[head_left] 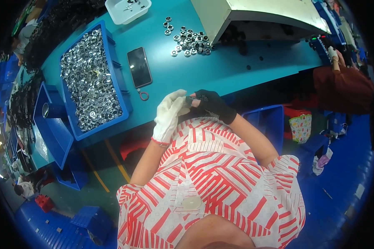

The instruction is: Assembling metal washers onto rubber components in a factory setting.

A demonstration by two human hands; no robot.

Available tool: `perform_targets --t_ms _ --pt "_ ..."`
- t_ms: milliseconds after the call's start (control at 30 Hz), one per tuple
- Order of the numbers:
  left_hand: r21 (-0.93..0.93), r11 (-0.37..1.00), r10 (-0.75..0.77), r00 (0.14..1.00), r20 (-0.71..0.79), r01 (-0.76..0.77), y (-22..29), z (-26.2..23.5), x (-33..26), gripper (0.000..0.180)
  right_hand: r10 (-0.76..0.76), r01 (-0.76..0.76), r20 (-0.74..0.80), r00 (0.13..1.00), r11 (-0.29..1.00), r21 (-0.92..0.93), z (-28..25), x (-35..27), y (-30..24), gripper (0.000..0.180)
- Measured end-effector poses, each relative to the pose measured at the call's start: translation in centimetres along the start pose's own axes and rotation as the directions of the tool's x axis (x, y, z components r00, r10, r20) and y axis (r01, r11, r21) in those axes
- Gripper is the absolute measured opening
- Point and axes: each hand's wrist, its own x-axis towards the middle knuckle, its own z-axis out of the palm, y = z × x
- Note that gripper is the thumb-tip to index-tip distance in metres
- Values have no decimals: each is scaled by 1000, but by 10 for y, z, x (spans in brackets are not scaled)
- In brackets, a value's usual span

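Observation:
My left hand (pixel 167 113), in a white knit glove, meets my right hand (pixel 212 106), in a black glove with bare fingertips, at the table's near edge. Between their fingertips they grip a small dark, shiny part (pixel 188 101), mostly covered by the fingers. Its exact kind cannot be made out. Beyond my hands, a loose group of small shiny metal rings (pixel 191 40) lies on the teal table (pixel 162 79). To the left, a blue bin (pixel 119 89) is filled with many similar shiny metal pieces.
A phone (pixel 139 67) with a red ring strap lies beside the bin. A white tray (pixel 122 15) with small parts stands at the back. A cream metal housing (pixel 224 16) rises at back right. Another blue bin (pixel 56 137) hangs left. A co-worker's sleeve (pixel 340 89) shows far right.

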Motion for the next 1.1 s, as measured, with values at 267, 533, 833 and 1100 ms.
perform_targets --t_ms 267,533,833,1100 --pt "191 981 -40 995 87 22 8 4 -2 40 302 -280 -3 953 887 367 6 2 9 51" --pt "130 991 -37 995 89 26 5 7 -3 37 265 -258 10 964 929 267 -4 -3 16 53" --pt "273 959 -77 997 2 73 -17 -4 5 40 106 -126 -77 991 934 -335 -20 -24 44 44" --pt "245 955 -141 983 -117 166 -35 -35 7 40 217 -339 -268 939 725 -600 -44 -19 163 49"
